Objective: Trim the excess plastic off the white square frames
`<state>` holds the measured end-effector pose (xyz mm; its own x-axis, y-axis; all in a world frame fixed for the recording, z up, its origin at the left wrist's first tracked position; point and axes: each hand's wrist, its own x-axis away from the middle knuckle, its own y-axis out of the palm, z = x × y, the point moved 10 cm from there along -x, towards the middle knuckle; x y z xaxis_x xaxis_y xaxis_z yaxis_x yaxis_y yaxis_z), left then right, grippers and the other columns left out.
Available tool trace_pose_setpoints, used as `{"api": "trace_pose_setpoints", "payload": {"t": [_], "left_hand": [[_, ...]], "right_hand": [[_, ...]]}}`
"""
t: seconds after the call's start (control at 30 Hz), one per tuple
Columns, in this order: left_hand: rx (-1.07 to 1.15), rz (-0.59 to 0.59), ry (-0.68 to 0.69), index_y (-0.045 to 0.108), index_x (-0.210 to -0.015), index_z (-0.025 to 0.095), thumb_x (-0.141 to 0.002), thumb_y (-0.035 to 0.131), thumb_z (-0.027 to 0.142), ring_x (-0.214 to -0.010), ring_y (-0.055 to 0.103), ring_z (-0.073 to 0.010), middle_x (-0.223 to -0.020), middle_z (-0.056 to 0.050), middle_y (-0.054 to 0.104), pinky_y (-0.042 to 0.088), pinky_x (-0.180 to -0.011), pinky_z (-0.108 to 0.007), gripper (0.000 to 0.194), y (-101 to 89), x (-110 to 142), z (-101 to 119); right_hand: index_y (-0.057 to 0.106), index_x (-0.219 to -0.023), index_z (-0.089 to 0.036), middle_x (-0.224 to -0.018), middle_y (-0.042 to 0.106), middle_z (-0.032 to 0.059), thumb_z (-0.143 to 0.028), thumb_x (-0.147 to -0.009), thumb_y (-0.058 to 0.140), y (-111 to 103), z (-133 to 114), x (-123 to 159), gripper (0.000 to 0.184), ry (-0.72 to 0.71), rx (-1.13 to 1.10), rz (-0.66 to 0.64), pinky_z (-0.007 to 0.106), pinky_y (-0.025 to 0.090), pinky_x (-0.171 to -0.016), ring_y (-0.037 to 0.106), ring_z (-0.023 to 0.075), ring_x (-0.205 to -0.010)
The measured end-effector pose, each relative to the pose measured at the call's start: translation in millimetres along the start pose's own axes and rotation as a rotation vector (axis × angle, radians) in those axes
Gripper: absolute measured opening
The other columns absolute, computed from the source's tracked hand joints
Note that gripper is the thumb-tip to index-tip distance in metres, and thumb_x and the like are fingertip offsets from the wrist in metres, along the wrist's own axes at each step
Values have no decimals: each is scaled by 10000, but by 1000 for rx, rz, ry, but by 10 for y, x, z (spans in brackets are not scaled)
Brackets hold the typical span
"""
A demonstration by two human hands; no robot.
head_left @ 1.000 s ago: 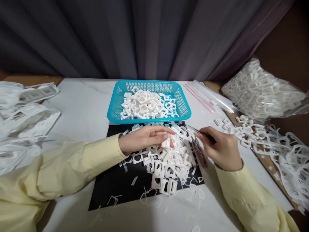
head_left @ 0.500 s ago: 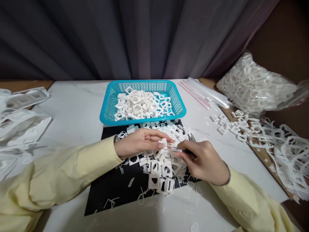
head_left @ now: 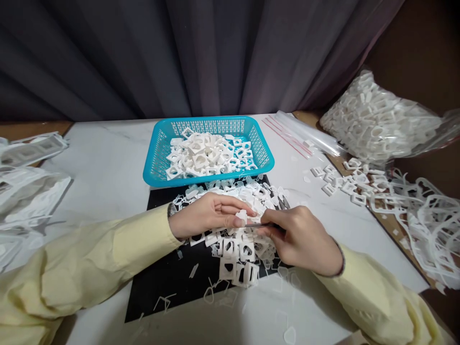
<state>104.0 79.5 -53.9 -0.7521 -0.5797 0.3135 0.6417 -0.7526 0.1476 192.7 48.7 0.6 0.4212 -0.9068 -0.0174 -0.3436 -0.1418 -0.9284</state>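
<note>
My left hand [head_left: 212,215] pinches a small white plastic piece [head_left: 241,215] between thumb and fingers, above a heap of parts. My right hand [head_left: 302,239] is closed round a slim metal tool [head_left: 257,224] with a dark handle; its tip meets the white piece at my left thumb. Whether it is a knife or tweezers I cannot tell. Beneath both hands, white square frames with cut-out holes [head_left: 229,268] and thin clear scraps lie heaped on a black mat [head_left: 158,282]. The grey tips of another metal tool [head_left: 283,203] show just beyond my right hand.
A blue plastic basket [head_left: 148,163] behind the mat holds many white parts. At the right stand a full clear bag [head_left: 377,120], loose white frames [head_left: 354,184] and tangled plastic strips [head_left: 427,220]. Clear zip bags [head_left: 305,134] lie at the back, white plastic pieces [head_left: 36,191] at the left.
The tool's tip has turned slightly at the white piece, and my right hand has shifted a little to the left. The whole view has drifted slightly.
</note>
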Motion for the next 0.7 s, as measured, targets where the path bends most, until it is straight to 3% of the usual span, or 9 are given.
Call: {"api": "trace_pose_setpoints", "payload": {"t": [0.4, 0.5, 0.7], "left_hand": [[132, 248, -3, 650, -960, 144, -702, 737, 287, -941, 648, -216, -941, -79, 721, 495, -880, -348, 308, -98, 0, -136], [293, 226, 17, 641, -1010, 131, -768, 678, 312, -992, 633, -215, -1025, -98, 701, 466, -945, -374, 305, -64, -8, -108], [491, 58, -3, 638, -1062, 109, -895, 513, 326, -1118, 565, -210, -1194, -135, 620, 398, -1021, -351, 302, 41, -73, -120]], "right_hand": [[537, -685, -170, -546, 590, 14, -152, -760, 442, -19, -197, 7, 123, -15, 310, 208, 289, 75, -481, 418, 106, -395], [524, -677, -174, -540, 580, 4, -161, -764, 434, -63, -162, 5, 126, -14, 322, 242, 282, 87, -478, 417, 106, -398], [508, -653, -175, -517, 559, -4, -182, -774, 420, -176, -98, 31, 150, -3, 329, 297, 276, 104, -473, 411, 101, -393]]}}
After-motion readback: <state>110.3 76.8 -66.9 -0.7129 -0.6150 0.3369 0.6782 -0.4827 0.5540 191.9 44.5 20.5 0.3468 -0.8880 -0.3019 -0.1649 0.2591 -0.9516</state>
